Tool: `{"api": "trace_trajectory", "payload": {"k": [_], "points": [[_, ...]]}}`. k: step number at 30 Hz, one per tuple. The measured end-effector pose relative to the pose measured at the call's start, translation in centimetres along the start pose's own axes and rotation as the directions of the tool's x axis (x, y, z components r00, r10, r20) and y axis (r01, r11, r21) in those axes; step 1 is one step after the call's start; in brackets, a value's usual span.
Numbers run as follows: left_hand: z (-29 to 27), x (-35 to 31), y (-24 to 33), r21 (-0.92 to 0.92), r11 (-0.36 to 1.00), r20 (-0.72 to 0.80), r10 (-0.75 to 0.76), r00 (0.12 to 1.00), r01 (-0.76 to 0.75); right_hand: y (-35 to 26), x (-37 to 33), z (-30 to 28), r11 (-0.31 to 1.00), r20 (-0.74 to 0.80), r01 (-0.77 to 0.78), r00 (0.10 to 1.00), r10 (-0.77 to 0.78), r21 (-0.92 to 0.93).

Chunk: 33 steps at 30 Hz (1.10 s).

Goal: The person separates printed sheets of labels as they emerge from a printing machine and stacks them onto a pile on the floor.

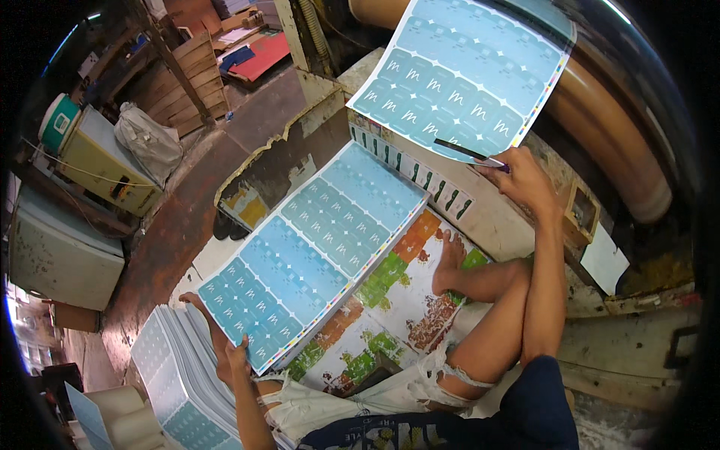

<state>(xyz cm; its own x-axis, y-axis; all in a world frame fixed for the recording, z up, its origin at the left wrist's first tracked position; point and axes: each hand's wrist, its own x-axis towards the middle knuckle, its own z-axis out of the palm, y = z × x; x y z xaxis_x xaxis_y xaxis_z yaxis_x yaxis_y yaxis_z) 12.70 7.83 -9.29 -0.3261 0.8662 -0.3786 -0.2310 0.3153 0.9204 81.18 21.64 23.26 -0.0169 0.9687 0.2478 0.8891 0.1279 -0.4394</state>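
Note:
My right hand is closed around the purple handle of a thin tool with a long dark flat blade. That blade lies against the lower edge of a blue printed sheet, which rises toward the machine rollers. Before me rests a long stack of similar blue and teal printed sheets, with colour marks along one edge. At its near left corner my left hand pinches the sheet edge, thumb on top.
A thick paper stack stands at lower left beside my leg. Under my legs lies a sheet with green and brown prints. Large brown rollers fill the upper right. A white sack and a teal cooler stand at left.

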Motion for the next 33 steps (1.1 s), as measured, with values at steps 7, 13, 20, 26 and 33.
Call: {"api": "trace_trajectory", "payload": {"k": [7,13,20,26,33], "points": [[5.3,1.1,-6.7,0.964,0.267,-0.094,0.354,0.930,-0.005,-2.3,-0.6,2.5,0.991,0.138,-0.006,0.990,0.024,-0.135],[7.6,-0.6,-5.3,0.906,0.192,-0.327,-0.246,0.912,0.377,-4.1,-1.0,3.2,0.988,0.331,-0.154,0.932,0.149,-0.011],[7.3,-0.7,-4.9,0.950,0.020,-0.308,-0.120,0.944,0.312,-5.5,-1.1,3.1,0.982,0.400,0.069,0.907,-0.136,0.178],[14.6,-3.4,-4.9,0.991,-0.104,0.110,0.257,0.960,-0.086,-8.2,-0.1,1.1,0.986,0.667,0.065,0.729,-0.150,0.151],[39.1,-8.2,9.6,-0.413,0.733,0.728,-0.092,0.680,0.541,-6.8,0.6,3.3,0.959,0.735,0.093,0.624,-0.266,0.268]]}}
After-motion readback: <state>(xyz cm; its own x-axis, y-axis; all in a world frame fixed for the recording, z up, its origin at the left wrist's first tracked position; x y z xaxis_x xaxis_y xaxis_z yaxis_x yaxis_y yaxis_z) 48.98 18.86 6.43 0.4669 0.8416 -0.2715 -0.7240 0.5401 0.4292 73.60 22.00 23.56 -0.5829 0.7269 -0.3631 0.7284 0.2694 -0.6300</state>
